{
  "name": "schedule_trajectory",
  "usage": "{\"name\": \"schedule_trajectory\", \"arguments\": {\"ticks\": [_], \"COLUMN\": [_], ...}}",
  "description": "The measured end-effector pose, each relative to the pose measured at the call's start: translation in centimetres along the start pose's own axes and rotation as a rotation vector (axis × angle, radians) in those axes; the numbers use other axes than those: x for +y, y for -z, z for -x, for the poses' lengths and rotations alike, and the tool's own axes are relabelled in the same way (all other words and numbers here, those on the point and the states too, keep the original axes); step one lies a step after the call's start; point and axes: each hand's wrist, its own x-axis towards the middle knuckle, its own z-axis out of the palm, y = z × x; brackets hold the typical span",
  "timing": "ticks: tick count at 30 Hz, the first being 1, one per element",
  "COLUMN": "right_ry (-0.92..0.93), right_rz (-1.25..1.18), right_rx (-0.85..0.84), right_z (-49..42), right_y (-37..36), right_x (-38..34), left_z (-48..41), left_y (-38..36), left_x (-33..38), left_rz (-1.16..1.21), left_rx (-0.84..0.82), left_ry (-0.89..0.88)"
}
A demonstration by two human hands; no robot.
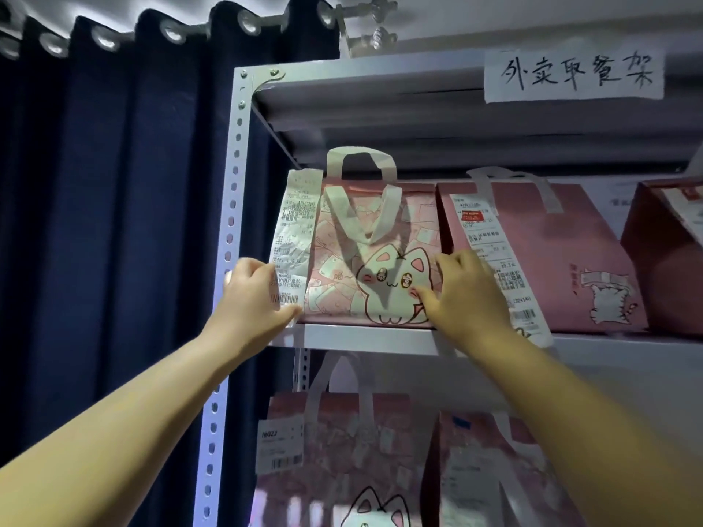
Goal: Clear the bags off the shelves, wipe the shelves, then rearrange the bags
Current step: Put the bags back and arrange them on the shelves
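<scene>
A pink bag with a cartoon cat (365, 256) stands at the left end of the upper shelf (365, 338), white handles up, a long receipt (295, 230) hanging off its left side. My left hand (253, 298) grips the bag's lower left corner over the receipt. My right hand (466, 294) presses on its lower right edge, fingers curled between this bag and the plain pink bag (551, 256) beside it. A third reddish bag (669, 260) sits further right, cut off by the frame edge.
A grey metal rack post (228, 237) with holes runs down the left. Dark blue curtains (114, 203) hang left of it. A handwritten paper sign (574, 74) is taped to the top shelf. Two more pink bags (342, 458) (494, 473) stand on the shelf below.
</scene>
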Motion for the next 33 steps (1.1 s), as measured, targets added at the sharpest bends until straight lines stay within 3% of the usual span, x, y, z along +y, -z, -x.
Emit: {"name": "schedule_trajectory", "arguments": {"ticks": [8,16,25,33], "right_ry": [-0.001,0.071,0.011,-0.140], "right_rz": [-0.007,-0.186,-0.318,-0.276], "right_rx": [0.075,0.185,0.021,-0.264], "right_z": [0.9,3.7,11.0,18.7], "right_y": [0.6,3.2,3.3,3.5], "right_x": [-0.5,-0.8,-0.1,3.5], "left_z": [0.5,3.2,10.4,17.4], "left_y": [0.4,2.6,-1.3,-6.6], "left_x": [-0.4,0.9,3.1,4.3], "left_rz": [0.021,0.184,0.388,0.522], "left_rx": [0.040,0.114,-0.111,-0.377], "left_ry": [0.022,-0.121,-0.132,-0.045]}}
